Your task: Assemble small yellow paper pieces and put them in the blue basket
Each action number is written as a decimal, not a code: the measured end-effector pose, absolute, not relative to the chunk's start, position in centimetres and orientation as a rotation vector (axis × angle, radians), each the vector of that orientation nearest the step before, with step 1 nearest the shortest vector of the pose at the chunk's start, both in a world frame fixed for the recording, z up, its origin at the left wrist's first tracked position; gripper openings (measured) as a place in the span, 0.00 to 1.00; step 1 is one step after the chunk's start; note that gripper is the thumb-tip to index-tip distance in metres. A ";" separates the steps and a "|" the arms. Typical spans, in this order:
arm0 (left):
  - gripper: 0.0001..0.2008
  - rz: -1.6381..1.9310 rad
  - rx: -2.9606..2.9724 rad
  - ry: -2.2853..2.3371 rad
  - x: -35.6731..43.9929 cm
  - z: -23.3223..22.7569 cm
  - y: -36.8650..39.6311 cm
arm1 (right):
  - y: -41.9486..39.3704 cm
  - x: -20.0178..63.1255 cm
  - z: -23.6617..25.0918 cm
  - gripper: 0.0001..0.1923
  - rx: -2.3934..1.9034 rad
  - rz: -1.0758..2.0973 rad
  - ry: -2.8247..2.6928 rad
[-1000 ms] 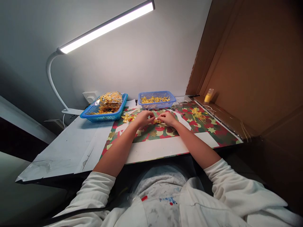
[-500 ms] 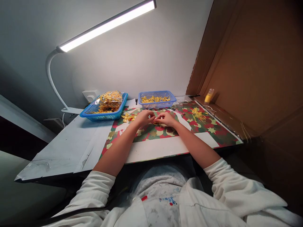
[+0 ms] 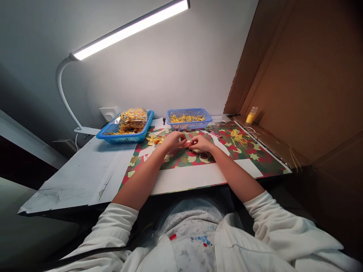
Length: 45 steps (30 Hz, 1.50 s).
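Note:
Both hands are over the camouflage-patterned sheet (image 3: pixel 181 161) in the middle of the table. My left hand (image 3: pixel 174 141) is closed in a pinch, thumb against fingers; whatever it holds is too small to make out. Close beside it on the right, my right hand (image 3: pixel 201 143) pinches a small gold piece (image 3: pixel 186 145) that shows between the two hands, low over the sheet. Flat gold pieces (image 3: pixel 155 140) lie in a loose pile just left of my left hand.
A blue basket (image 3: pixel 124 139) with bagged gold pieces stands back left. Behind my hands sits a purple basket (image 3: pixel 189 125) with gold pieces. To the right are yellow strings (image 3: pixel 238 138), a pink-and-black tool (image 3: pixel 214 133) and a small yellow bottle (image 3: pixel 251 115). A lamp (image 3: pixel 130 30) hangs above.
My right fingertips have drawn slightly apart from my left ones and dipped toward the small gold piece. My left hand has hardly moved. The view has shifted slightly.

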State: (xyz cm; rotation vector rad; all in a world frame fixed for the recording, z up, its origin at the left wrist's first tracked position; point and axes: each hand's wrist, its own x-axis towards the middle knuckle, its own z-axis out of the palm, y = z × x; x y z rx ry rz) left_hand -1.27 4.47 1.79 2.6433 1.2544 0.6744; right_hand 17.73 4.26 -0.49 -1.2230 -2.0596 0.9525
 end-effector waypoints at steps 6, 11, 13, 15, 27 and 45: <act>0.10 0.659 2.644 1.257 -1.3 1.8 4.5 | 4.8 17.6 -1.5 0.04 -1.233 0.689 -2.115; 0.10 0.715 2.627 1.231 -1.4 1.7 4.5 | 4.6 17.4 -1.6 0.08 -1.170 0.531 -2.161; 0.10 0.749 2.605 1.194 -1.3 1.7 4.5 | 4.4 17.3 -1.4 0.08 -1.198 0.477 -2.162; 0.10 0.783 2.575 1.156 -1.3 1.8 4.3 | 4.2 17.2 -1.2 0.08 -1.238 0.414 -2.157; 0.10 0.822 2.495 1.070 -1.0 2.5 3.4 | 3.8 17.1 -0.9 0.06 -1.317 0.193 -2.220; 0.15 0.485 2.658 1.436 -0.1 2.2 2.6 | 4.2 17.0 -1.8 0.04 -1.260 0.152 -2.146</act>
